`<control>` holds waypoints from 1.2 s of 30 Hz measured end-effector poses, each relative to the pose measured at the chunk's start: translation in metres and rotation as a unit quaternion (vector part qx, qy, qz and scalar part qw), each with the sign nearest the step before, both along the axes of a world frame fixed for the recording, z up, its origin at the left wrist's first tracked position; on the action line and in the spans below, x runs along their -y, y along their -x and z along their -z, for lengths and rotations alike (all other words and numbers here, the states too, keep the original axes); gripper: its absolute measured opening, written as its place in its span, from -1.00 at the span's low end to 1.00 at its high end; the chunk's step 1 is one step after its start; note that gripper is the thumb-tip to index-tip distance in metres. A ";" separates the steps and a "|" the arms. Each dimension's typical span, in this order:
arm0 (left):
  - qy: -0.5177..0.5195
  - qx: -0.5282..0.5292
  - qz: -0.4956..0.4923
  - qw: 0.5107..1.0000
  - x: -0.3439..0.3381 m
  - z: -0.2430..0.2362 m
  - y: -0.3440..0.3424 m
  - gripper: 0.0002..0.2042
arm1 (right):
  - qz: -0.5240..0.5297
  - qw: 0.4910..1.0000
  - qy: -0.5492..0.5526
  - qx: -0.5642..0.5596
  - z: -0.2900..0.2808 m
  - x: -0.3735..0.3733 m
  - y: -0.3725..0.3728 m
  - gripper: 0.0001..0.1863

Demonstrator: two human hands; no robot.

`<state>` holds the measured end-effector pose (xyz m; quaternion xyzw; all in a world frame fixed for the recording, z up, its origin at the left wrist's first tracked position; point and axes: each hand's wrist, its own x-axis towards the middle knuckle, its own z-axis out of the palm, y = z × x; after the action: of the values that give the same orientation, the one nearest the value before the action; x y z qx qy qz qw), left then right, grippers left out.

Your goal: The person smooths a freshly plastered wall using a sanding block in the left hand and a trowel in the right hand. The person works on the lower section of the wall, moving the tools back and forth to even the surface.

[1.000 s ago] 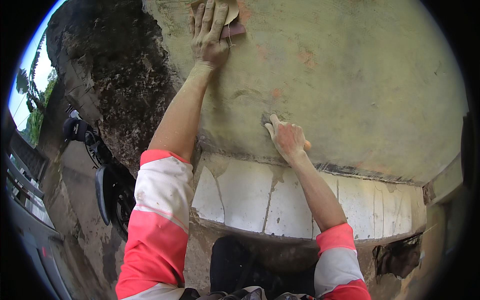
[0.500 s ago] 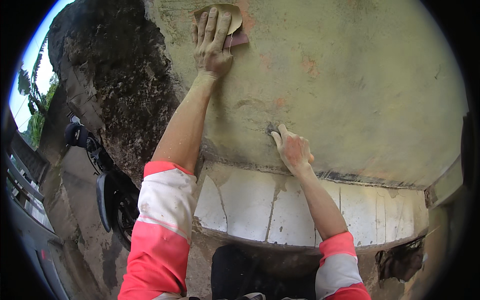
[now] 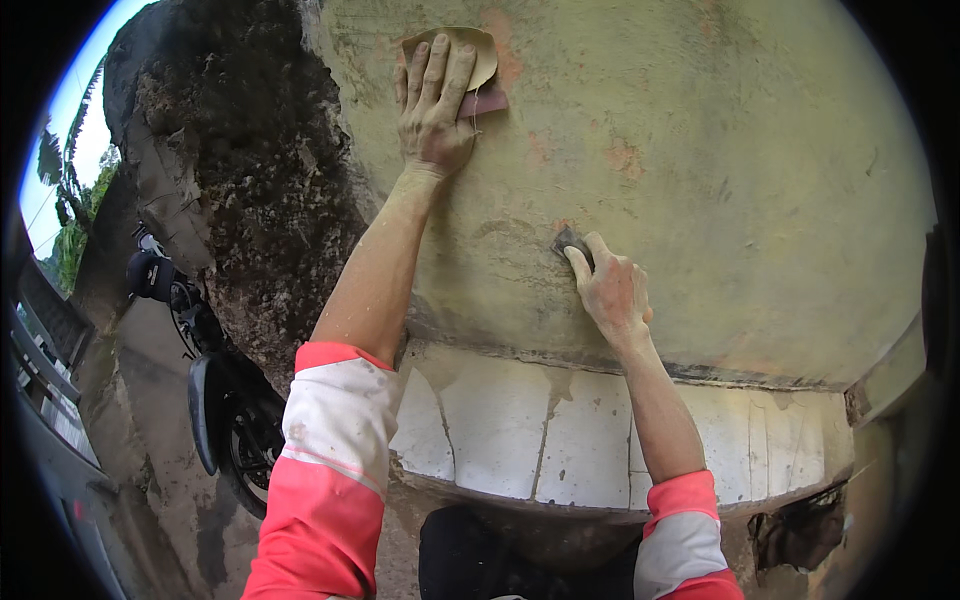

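My left hand [image 3: 436,118] lies flat against a greenish wall [image 3: 740,180], fingers stretched over a piece of sandpaper [image 3: 484,60] pressed to the surface. The sheet is tan, with a folded purplish part showing beside the thumb side. Lower and to the right, my right hand [image 3: 612,288] is closed around a small scraper [image 3: 572,246]. Its dark, flat blade meets the wall just below a small orange patch. Most of the handle is hidden in the palm; a bit of orange shows behind it.
Below the wall runs a ledge of stained, cracked white tiles [image 3: 490,425]. Rough dark stone [image 3: 265,170] borders the wall at left. A parked motorcycle [image 3: 225,390] stands beyond my left arm. Under the ledge's right end is a dark, broken hole [image 3: 798,530].
The scraper has moved up and slightly right along the wall, closer to the orange patch. My left hand and the sandpaper keep nearly the same spot; the whole view has shifted slightly.
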<state>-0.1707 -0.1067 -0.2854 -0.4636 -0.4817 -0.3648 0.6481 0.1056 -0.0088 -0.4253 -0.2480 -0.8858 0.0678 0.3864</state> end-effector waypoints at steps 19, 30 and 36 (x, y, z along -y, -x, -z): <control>0.002 -0.008 0.000 1.000 -0.005 -0.005 -0.007 -0.50 | 0.021 0.993 0.007 -0.118 -0.043 -0.006 0.011 -0.63; -0.009 -0.024 0.002 1.000 -0.003 -0.004 -0.002 -0.54 | 0.010 0.963 0.156 -0.218 -0.024 -0.004 0.022 -0.63; -0.009 -0.008 0.005 1.000 -0.008 -0.004 -0.002 -0.51 | 0.008 0.966 0.159 -0.204 -0.032 -0.001 0.017 -0.64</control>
<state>-0.1687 -0.0985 -0.2812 -0.4629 -0.4708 -0.3685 0.6544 0.0883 -0.0078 -0.3929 -0.2940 -0.7638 0.2544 0.5152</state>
